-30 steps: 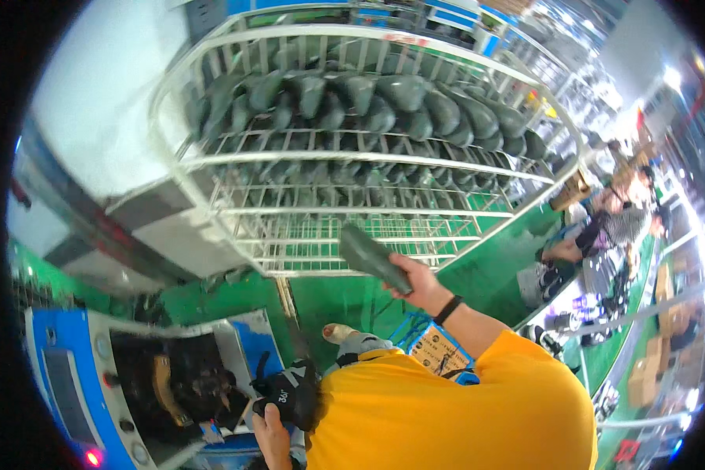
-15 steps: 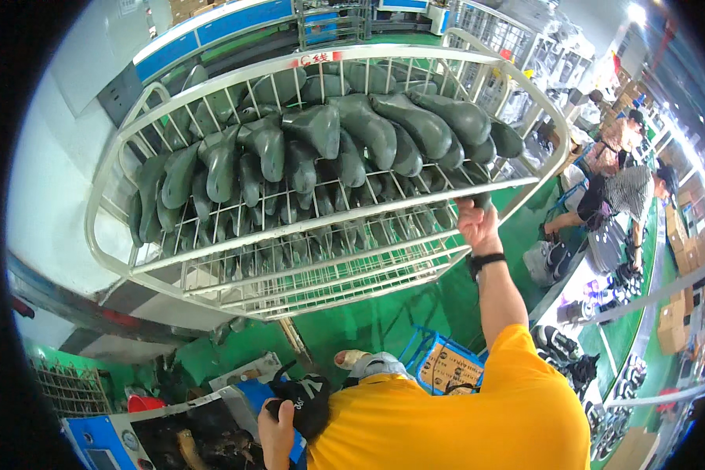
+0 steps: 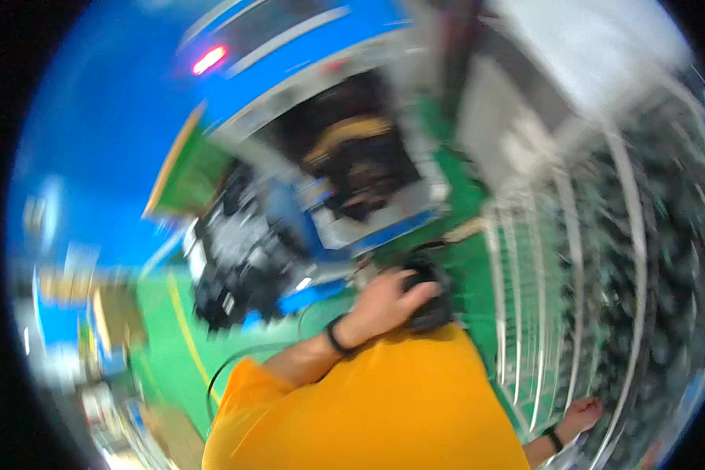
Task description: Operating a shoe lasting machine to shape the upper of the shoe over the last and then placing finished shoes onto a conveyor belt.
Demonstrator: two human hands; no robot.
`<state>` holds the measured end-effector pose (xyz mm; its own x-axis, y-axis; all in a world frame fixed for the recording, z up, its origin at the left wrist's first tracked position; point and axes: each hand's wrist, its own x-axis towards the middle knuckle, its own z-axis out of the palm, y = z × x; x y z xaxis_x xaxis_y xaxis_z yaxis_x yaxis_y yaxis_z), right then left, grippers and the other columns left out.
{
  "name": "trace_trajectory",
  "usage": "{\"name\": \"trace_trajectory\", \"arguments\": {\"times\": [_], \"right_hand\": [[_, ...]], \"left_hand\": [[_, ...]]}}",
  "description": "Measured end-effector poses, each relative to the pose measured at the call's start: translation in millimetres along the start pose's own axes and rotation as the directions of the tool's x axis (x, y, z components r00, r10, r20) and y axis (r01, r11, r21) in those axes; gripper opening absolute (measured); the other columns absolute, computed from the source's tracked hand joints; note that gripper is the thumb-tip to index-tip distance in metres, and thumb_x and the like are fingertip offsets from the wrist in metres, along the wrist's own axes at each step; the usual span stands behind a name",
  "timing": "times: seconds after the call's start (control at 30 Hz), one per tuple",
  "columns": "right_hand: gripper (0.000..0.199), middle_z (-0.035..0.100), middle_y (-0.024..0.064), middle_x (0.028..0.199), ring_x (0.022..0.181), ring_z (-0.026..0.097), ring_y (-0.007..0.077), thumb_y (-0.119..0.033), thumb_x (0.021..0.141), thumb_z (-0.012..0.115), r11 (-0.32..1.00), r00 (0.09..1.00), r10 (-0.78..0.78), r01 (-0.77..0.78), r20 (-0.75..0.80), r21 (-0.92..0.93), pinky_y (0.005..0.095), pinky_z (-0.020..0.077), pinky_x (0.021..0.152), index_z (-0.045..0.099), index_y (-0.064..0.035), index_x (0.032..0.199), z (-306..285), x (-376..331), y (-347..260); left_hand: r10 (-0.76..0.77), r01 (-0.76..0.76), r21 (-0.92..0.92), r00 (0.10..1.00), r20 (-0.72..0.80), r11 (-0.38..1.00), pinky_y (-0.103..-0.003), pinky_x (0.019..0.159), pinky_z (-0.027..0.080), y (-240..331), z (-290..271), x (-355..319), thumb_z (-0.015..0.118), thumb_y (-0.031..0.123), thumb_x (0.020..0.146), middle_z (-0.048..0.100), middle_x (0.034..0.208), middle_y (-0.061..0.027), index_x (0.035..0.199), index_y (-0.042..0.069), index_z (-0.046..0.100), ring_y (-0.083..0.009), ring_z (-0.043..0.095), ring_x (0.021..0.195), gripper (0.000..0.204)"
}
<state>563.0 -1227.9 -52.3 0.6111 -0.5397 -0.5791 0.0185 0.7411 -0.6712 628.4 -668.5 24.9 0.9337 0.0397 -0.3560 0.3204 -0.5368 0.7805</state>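
The whole view is smeared by motion. In front of my body my left hand (image 3: 388, 304) grips a soft black piece (image 3: 429, 298) that looks like a shoe upper; its far side is blurred. Low on the right, my right hand (image 3: 583, 413) is beside the bars of a white wire rack (image 3: 576, 298), its fingers curled. Anything within those fingers is too blurred to make out. Crowded on the rack's shelves are several dark grey-green shoe lasts (image 3: 662, 235).
Ahead stands a blue machine (image 3: 282, 47) with a dark open chamber (image 3: 368, 157) and a lit red lamp (image 3: 209, 60). A heap of black pieces (image 3: 243, 251) lies left of it. Cardboard boxes (image 3: 121, 317) stand far left on the green floor (image 3: 160, 305).
My view has swung left, from the rack's front to the machine. The rack now sits at the right side. The black piece stays in my left hand; my right hand appears lower right.
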Motion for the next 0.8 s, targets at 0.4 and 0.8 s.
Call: {"name": "trace_trajectory", "arguments": {"times": [0.4, 0.8], "right_hand": [[0.043, 0.063, 0.0161, 0.124, 0.111, 0.063, 0.0273, -0.033, 0.102, 0.047, 0.131, 0.029, 0.991, -0.39, 0.13, -0.911, 0.0423, 0.0504, 0.097, 0.053, -0.0031, 0.133, 319.8, -198.7, 333.3], [0.053, 0.065, 0.0254, 0.112, 0.088, 0.069, 0.0354, -0.038, 0.098, 0.043, -0.089, 0.078, 0.991, -0.262, -0.113, -0.961, 0.0476, 0.0596, 0.071, 0.052, 0.0017, 0.13, 359.2, -202.5, 401.0]], "left_hand": [[-0.122, -0.034, -0.333, 0.893, -0.434, 0.942, -0.045, 0.088, 0.048, -54.8, -24.8, -79.2, 0.064, 0.044, 0.091, 0.058, 0.114, -0.0201, 0.114, 0.001, 0.061, -0.042, 0.059, 0.103, 0.048], [-0.352, 0.636, 0.099, 0.542, -0.763, 0.766, -0.044, 0.091, 0.051, -287.6, -17.7, -181.4, 0.062, 0.0, 0.074, 0.051, 0.13, -0.02, 0.13, 0.011, 0.052, -0.0389, 0.057, 0.111, 0.058]]}}
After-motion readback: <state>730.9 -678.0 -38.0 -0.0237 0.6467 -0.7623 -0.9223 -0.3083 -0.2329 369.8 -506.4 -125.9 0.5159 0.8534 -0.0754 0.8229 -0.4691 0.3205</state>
